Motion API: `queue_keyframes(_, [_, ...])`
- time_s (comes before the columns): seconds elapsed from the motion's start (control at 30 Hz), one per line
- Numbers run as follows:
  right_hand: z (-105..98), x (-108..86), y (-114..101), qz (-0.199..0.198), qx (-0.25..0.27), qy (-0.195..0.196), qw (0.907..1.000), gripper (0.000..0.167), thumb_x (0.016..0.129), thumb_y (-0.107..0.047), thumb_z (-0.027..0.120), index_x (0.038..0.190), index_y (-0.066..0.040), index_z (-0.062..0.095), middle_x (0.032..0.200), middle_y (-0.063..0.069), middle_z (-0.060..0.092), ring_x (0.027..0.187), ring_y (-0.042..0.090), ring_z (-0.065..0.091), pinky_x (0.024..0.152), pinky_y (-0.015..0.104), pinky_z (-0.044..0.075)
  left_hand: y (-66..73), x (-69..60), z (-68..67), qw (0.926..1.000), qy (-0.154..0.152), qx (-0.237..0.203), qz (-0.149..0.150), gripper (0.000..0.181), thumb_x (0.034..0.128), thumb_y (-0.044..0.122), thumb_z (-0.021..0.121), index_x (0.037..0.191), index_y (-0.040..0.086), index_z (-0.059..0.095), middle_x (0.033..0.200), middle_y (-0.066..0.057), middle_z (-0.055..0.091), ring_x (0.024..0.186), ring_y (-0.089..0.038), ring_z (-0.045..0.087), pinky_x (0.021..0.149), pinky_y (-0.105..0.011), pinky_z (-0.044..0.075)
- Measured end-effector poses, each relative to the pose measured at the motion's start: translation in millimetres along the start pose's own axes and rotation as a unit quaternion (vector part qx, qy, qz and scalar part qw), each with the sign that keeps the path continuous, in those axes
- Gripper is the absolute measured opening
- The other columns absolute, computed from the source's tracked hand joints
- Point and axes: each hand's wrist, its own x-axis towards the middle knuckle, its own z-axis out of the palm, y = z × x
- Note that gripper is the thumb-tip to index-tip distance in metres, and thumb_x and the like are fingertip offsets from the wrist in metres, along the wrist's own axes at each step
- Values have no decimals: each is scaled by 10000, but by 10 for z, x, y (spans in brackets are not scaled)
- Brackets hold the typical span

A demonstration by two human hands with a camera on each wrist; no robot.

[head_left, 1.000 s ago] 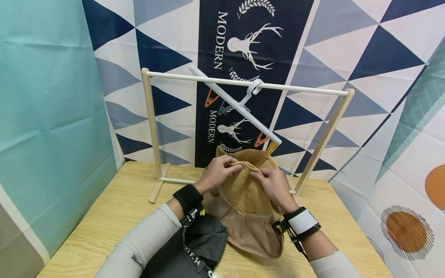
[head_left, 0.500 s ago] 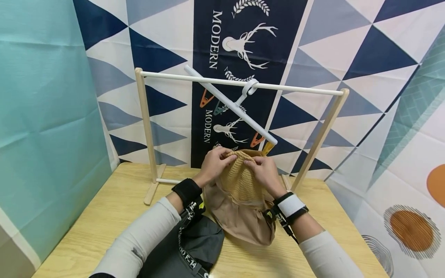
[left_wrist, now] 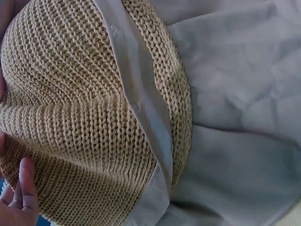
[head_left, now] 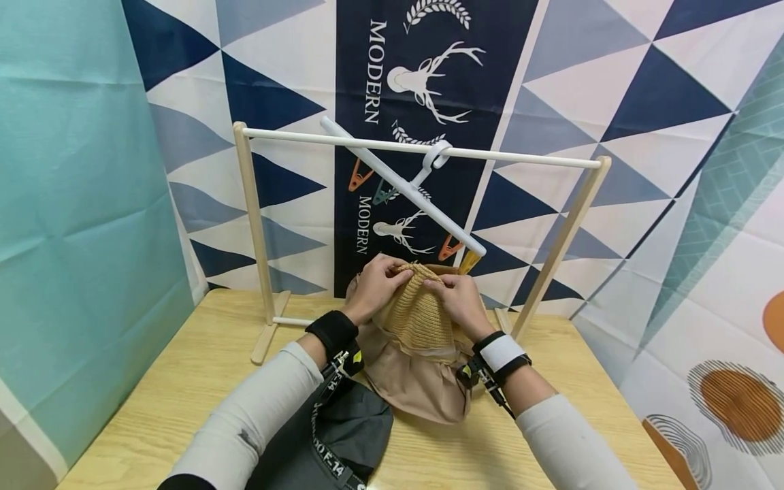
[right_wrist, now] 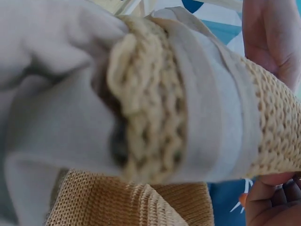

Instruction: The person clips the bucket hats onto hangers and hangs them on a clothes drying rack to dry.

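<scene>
A tan knitted piece (head_left: 419,316) with a light brown fabric brim (head_left: 422,388) hangs below the low right end of the tilted white hanger (head_left: 404,187). My left hand (head_left: 373,286) pinches its upper edge on the left, and my right hand (head_left: 462,299) pinches the same edge on the right, a short gap between them. A yellow clip (head_left: 469,262) at the hanger's end meets the fabric behind my right hand. Up close in the left wrist view, the ribbed knit (left_wrist: 70,122) and a pale inner band (left_wrist: 146,84) show; the right wrist view shows the band (right_wrist: 211,103) too.
The hanger's hook sits on a rack's white top bar (head_left: 520,157), with orange clips (head_left: 360,175) and a green clip (head_left: 382,192) on it. A dark grey cap (head_left: 352,422) with a lettered strap lies on the wooden table (head_left: 165,381) by my left forearm.
Both hands have shifted slightly up and left in the head view, with the knitted piece and its brim drawn along. The head view itself has moved slightly.
</scene>
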Motion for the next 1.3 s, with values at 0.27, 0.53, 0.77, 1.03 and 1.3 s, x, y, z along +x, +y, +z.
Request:
queue_keyframes(0.27, [82,20,95,309,505,86,9982,291,945,-286,653,1007,-24,761,837,98,688,591,94,538,538,221,448,-62,20,57,9999,-89,48,-88,257,937,272,665,1111,94,731,1083,-94,628,943,-212,609,820,-323,519])
queue_keyframes(0.53, [100,52,156,501,664,145,9964,297,944,-283,654,948,-3,752,773,41,623,572,99,515,517,230,427,-80,82,98,9992,-306,142,-199,300,950,288,647,1159,84,714,1128,-95,611,991,-230,623,863,-351,522])
queue_keyframes(0.77, [71,82,147,537,637,273,9961,316,939,-286,661,877,15,736,597,-61,467,544,113,410,497,235,330,-12,205,141,9978,-440,502,-52,275,947,236,651,1165,80,711,1133,-104,626,981,-235,632,853,-353,516])
queue_keyframes(1.03, [29,118,203,717,477,474,9952,324,937,-294,664,958,16,756,808,73,625,621,125,497,528,227,400,53,275,189,9974,-350,627,25,229,939,216,661,1130,109,728,1119,-95,647,1006,-227,663,883,-348,528])
queue_keyframes(1.3, [53,164,243,953,504,492,9930,323,940,-281,662,1007,22,753,933,141,674,666,126,541,547,222,436,124,318,197,9965,-394,739,-14,233,956,234,635,1153,141,717,1115,-50,648,961,-199,646,869,-364,492])
